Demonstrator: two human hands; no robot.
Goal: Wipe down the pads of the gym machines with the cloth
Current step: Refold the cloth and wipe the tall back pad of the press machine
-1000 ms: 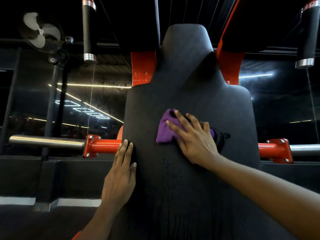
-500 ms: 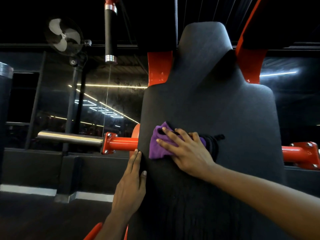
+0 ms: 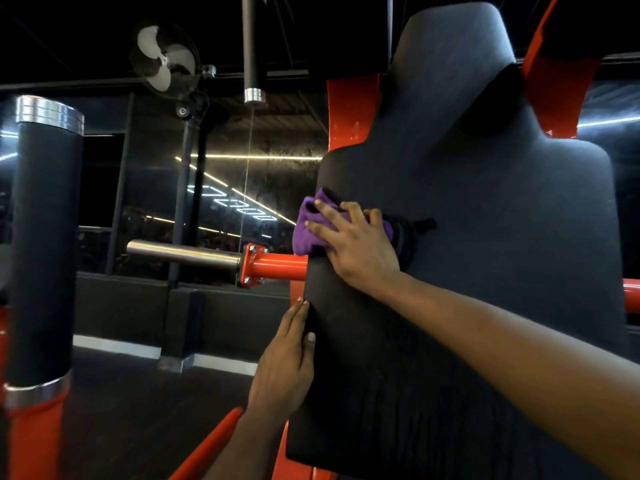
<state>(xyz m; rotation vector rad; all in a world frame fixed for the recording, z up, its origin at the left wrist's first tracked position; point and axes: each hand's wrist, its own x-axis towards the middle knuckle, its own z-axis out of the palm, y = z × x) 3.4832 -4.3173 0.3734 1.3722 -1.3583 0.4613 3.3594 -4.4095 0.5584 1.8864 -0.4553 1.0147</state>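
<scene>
A tall black back pad (image 3: 485, 237) of a red-framed gym machine fills the right of the head view. A purple cloth (image 3: 306, 230) lies bunched at the pad's left edge, partly overhanging it. My right hand (image 3: 356, 247) presses the cloth flat against the pad with fingers spread and straight. My left hand (image 3: 287, 362) rests lower on the pad's left edge, fingers straight along the side and thumb on the front face. Wet streaks run down the pad below the cloth.
A steel bar on a red arm (image 3: 214, 258) sticks out leftwards behind the pad. A thick black roller with chrome rings (image 3: 45, 237) stands at the far left. A hanging black handle (image 3: 254, 53) and a wall fan (image 3: 162, 57) are above.
My right hand has slid the cloth leftwards to the pad's left edge. My view has swung left, so the pad sits further right. My left hand stays on the pad's edge.
</scene>
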